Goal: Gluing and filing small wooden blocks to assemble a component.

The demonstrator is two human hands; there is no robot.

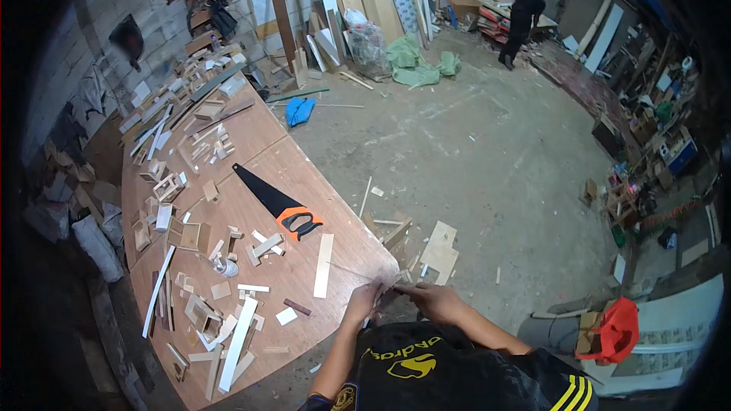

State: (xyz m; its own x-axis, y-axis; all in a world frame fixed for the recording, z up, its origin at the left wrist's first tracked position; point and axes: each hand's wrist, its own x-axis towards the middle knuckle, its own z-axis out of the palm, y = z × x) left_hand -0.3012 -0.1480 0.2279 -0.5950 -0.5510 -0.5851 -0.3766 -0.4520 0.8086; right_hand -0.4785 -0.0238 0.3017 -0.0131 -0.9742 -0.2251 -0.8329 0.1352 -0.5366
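My left hand (364, 303) is closed at the near right corner of the plywood worktable (297, 312), around a small dark piece that I cannot make out. My right hand (430, 301) is closed just right of it, its thumb and fingers reaching to that piece at the table's edge. A handsaw (266, 202) with an orange and black handle lies on the table, beyond a pale wooden strip (322, 262). A short dark brown strip (297, 306) and a small white square (286, 317) lie left of my left hand.
Small wooden assemblies (194, 236) and offcuts cover the table's left side. Board scraps (438, 247) lie on the floor beside the corner. A red bag (617, 331) is at the lower right. Leaning boards (365, 0) line the back wall. A person (521, 23) in dark clothing stands at the back right.
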